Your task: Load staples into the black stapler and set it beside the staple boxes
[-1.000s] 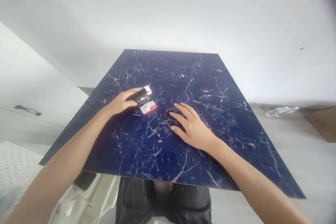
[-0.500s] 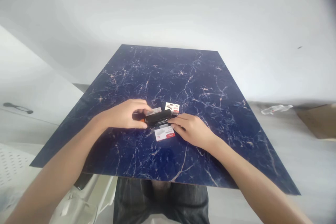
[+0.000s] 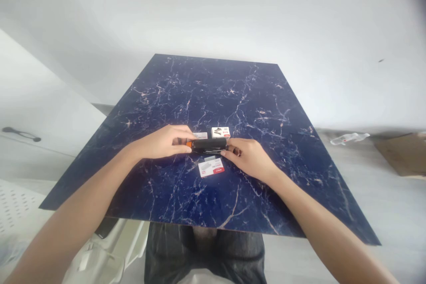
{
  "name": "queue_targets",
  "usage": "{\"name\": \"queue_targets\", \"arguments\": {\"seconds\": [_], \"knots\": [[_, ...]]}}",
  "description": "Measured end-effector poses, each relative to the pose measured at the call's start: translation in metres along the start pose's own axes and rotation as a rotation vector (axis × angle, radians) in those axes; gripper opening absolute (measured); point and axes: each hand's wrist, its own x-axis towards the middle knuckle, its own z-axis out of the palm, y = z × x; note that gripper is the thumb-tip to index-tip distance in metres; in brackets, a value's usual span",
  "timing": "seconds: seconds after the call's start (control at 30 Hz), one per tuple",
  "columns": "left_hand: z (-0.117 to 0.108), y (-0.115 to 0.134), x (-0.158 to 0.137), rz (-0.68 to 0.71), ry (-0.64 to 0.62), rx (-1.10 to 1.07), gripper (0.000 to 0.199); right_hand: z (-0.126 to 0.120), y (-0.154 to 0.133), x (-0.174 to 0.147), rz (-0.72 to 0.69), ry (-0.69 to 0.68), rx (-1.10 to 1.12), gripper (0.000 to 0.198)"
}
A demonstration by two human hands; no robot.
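A black stapler (image 3: 209, 143) with an orange part at its left end lies level across the near middle of the table. My left hand (image 3: 165, 143) is closed on that orange end, thumb in front and fingers behind. On the other end, the fingers and thumb of my right hand (image 3: 249, 155) are closed too. Just in front lies a small white and red box (image 3: 212, 168) with print on it. Behind the stapler stands a white box (image 3: 220, 132) with a dark picture on top. Another pale printed box (image 3: 201, 136) is partly hidden behind the stapler.
The blue marbled table (image 3: 213, 97) has its far edge near a white wall. On the floor at the right are a clear plastic wrapper (image 3: 349, 138) and a cardboard box (image 3: 404, 154). A white cabinet with a dark handle (image 3: 21, 134) stands at the left.
The stapler has shifted slightly right and turned from a slant to nearly level. My right hand has moved right to its end, and my left hand has closed in on the orange end.
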Motion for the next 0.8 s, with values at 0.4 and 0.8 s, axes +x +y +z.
{"name": "queue_targets", "arguments": {"seconds": [0.4,0.8], "knots": [[0.027,-0.004,0.008,0.200,0.399,0.254,0.025,-0.015,-0.010,-0.012,-0.304,-0.039,0.079,0.023],[0.073,0.010,0.013,0.330,0.278,0.513,0.021,-0.002,-0.009,-0.010,-0.218,0.003,-0.039,0.021]]}}
